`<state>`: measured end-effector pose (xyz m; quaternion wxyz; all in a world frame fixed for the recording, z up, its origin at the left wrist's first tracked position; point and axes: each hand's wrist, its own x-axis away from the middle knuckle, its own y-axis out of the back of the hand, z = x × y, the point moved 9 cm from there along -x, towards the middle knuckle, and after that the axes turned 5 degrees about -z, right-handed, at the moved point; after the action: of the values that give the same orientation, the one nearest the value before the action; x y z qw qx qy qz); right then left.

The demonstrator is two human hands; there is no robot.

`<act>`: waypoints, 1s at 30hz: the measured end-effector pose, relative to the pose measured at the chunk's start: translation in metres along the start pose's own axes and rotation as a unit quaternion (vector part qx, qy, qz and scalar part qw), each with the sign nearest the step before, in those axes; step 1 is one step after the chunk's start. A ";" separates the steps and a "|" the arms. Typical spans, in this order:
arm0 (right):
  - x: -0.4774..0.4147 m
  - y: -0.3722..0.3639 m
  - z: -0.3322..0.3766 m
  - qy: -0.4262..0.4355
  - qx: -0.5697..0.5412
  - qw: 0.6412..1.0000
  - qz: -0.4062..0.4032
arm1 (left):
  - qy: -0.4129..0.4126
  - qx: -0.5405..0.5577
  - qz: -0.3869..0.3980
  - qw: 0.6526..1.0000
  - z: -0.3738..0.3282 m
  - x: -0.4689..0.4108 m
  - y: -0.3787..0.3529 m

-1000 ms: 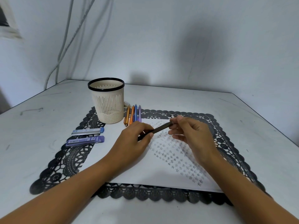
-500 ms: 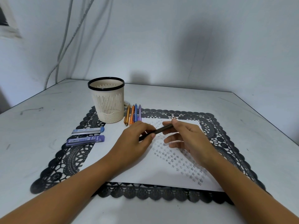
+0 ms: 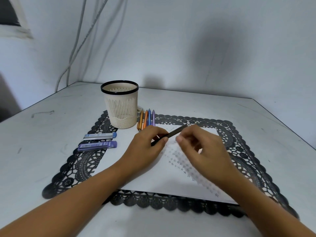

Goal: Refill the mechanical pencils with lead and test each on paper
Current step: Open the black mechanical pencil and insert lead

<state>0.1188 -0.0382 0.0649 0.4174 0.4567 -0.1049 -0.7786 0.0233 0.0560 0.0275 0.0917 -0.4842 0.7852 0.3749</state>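
Your left hand (image 3: 145,149) pinches a dark pencil (image 3: 171,134) between thumb and fingers and holds it slanted above the far edge of the paper (image 3: 153,178), one end pointing to two o'clock. That angle offers the raised end to your right hand (image 3: 203,151), which hovers just beside the barrel with its fingers loosely curled. Blur hides whether it pinches a cap or a lead, or nothing at all.

The grip reads as the loading step, with one hand steadying the barrel while the other works its upper end. The sheet lies directly below, already crowded with small pencilled stars, so a test stroke should need only a short drop.

At ten o'clock from the sheet, two lead cases lie side by side, a clear lead case (image 3: 100,135) farther from you and a purple lead case (image 3: 97,145) nearer, both within your left hand's reach. Four coloured pencils (image 3: 147,118) lie in a row at twelve o'clock, close beside a cream slatted cup (image 3: 121,108). A black lace mat (image 3: 82,165) lies under it all on the pale table (image 3: 42,134).

Nothing stands between the pencil and the paper. Your own right hand covers part of the star rows, and loose cables (image 3: 77,48) hang down the wall, well away from the work.
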 end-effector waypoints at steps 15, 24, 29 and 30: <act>0.034 -0.089 0.049 0.072 0.102 0.986 0.113 | 0.102 0.059 -0.051 0.992 0.025 -0.010 0.012; 0.037 -0.099 0.050 0.038 0.074 0.988 0.128 | 0.114 0.068 -0.072 0.989 0.036 -0.016 0.021; 0.039 -0.103 0.048 0.019 0.066 0.985 0.155 | 0.110 0.069 -0.069 0.989 0.035 -0.016 0.020; 0.039 -0.103 0.047 0.021 0.071 0.986 0.150 | 0.111 0.069 -0.067 0.989 0.035 -0.016 0.020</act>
<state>0.0148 -0.0125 0.0107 0.4982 0.4802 -0.2187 -0.6880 0.0075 0.0955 0.0207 0.0623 -0.5672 0.7800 0.2569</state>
